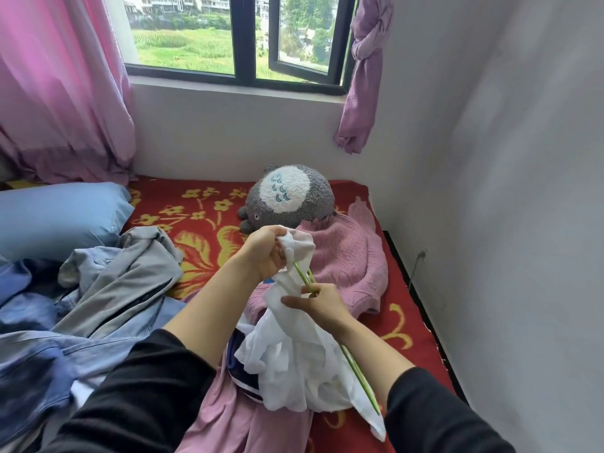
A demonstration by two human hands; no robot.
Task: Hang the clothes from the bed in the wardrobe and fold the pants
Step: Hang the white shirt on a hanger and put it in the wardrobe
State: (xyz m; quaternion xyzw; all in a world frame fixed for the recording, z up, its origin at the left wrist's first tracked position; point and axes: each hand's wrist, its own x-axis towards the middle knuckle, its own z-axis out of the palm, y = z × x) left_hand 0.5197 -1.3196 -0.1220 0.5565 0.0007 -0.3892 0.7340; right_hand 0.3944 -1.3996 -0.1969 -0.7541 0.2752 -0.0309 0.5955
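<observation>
Above bed (209,204), I log left hand (266,253) gripping bunched top of white garment (294,371); right hand (322,304) pinching green hanger (356,364) together with fabric, lower down.

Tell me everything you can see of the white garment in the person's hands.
The white garment is thin, light cloth, bunched and creased, held above the bed. The left hand grips its gathered top; the right hand holds it lower down together with a thin green hanger whose wire runs along its folds. Its lower end droops over pink clothes.
</observation>
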